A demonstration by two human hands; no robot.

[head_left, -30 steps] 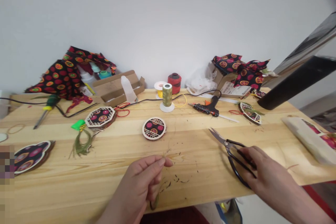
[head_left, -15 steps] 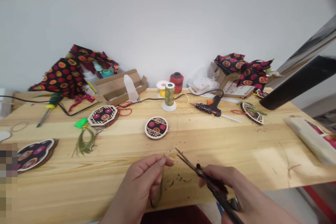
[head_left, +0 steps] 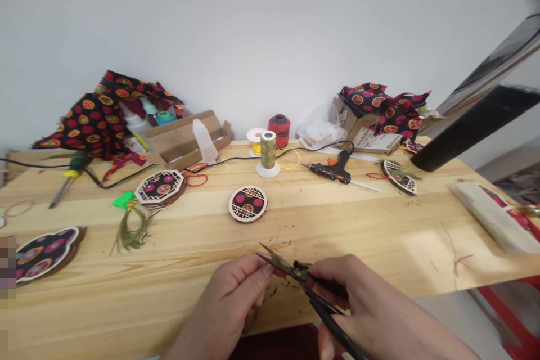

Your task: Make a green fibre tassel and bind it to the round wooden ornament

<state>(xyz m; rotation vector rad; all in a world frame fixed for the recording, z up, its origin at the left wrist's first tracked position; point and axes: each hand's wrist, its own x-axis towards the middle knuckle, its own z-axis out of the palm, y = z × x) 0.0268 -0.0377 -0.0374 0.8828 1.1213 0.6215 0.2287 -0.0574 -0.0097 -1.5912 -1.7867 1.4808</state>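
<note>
My left hand (head_left: 230, 306) is near the table's front edge, its thumb and fingers pinched on a thin olive thread bundle (head_left: 252, 319) that hangs below the fingers. My right hand (head_left: 367, 309) grips black scissors (head_left: 295, 273) by the handles. The blades are parted and point left, their tips right at my left fingertips. Small dark thread clippings lie on the wood just beyond both hands.
On the wooden table (head_left: 379, 236): a round fabric ornament (head_left: 248, 203), an octagonal ornament (head_left: 160, 187) with a green tassel (head_left: 131, 229), thread spools (head_left: 268, 152), a glue gun (head_left: 333, 171), a cardboard box (head_left: 185, 138), patterned fabric piles (head_left: 101, 118), a screwdriver (head_left: 65, 177).
My right hand picked the scissors up from the table at the right and carried them left to my left fingertips. My left hand stayed pinched in place.
</note>
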